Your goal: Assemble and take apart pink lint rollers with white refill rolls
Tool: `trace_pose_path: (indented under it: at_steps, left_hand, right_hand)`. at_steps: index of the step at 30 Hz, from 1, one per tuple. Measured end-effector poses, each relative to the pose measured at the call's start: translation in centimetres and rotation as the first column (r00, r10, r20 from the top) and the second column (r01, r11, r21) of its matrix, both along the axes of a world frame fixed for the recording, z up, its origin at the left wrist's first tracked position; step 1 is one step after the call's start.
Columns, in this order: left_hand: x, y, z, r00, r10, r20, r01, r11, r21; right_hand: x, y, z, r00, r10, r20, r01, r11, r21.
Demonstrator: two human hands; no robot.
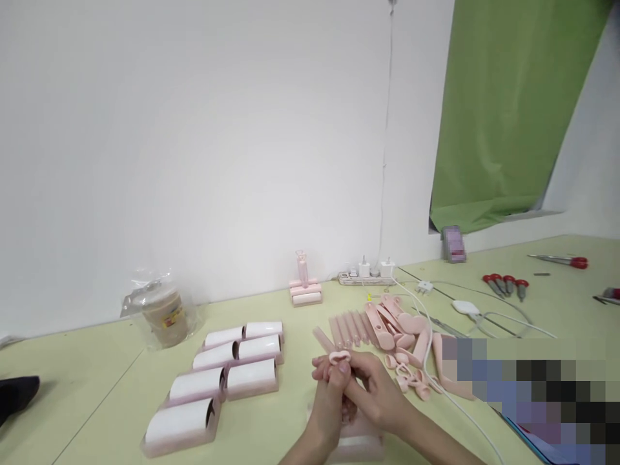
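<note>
Both of my hands meet low in the middle of the view, over the pale green table [97,381]. My left hand [330,395] and my right hand [375,391] together hold a small pink plastic handle part [340,357], its ring end poking up above my fingertips. A pink roller tray [358,445] lies under my wrists, mostly hidden. To the left stand several white lint rollers in pink trays [220,381]. To the right lies a heap of loose pink handles and rods [387,329].
An assembled pink roller [305,289] stands at the wall beside a power strip [365,276] with white cables. A bagged cup [162,310] sits at the left. Red-handled screwdrivers [506,284] and scissors [564,261] lie far right. A blurred patch covers the lower right.
</note>
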State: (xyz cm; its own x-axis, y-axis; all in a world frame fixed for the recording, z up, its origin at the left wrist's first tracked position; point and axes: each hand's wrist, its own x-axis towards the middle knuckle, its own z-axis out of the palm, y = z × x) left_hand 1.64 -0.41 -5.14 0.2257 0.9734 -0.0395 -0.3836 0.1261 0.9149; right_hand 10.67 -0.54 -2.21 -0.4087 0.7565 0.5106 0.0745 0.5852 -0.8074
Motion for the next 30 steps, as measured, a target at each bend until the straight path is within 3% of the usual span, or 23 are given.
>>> trace_pose_path:
  at_steps: [5,8,14,18,23,26,30]
  left_hand:
    - [-0.1,0.0,-0.8,0.996,0.083,0.042,-0.081,0.996,-0.038]
    - [-0.1,0.1,-1.1,0.996,0.07,0.05,-0.07,0.997,-0.016]
    - [-0.1,0.4,-1.4,1.0,0.003,0.026,-0.004,0.998,0.064]
    - [-0.4,0.9,-1.8,0.999,-0.044,0.025,0.042,0.995,0.086]
    - [-0.9,1.3,-1.3,0.98,-0.196,0.028,0.191,0.975,0.112]
    - [-0.8,1.2,-1.1,0.975,-0.223,0.008,0.22,0.966,0.139]
    - [-1.1,1.1,-0.4,0.971,-0.231,-0.068,0.24,0.951,0.197]
  right_hand:
    - [-0.3,-0.3,0.1,0.998,-0.065,0.028,0.062,0.995,0.081]
    - [-0.4,-0.3,0.0,0.996,-0.079,0.04,0.076,0.993,0.088]
    - [0.1,0.1,0.3,0.997,0.032,0.065,-0.035,0.999,0.035]
    - [0.2,0.4,0.6,0.991,0.129,0.042,-0.126,0.989,-0.084]
    - [0.6,0.4,0.2,0.979,0.202,-0.04,-0.205,0.934,-0.291]
    - [1.1,0.3,0.1,0.987,0.156,-0.048,-0.163,0.958,-0.236]
    - [1.0,0.3,-0.3,0.997,0.017,0.07,-0.015,1.0,-0.018]
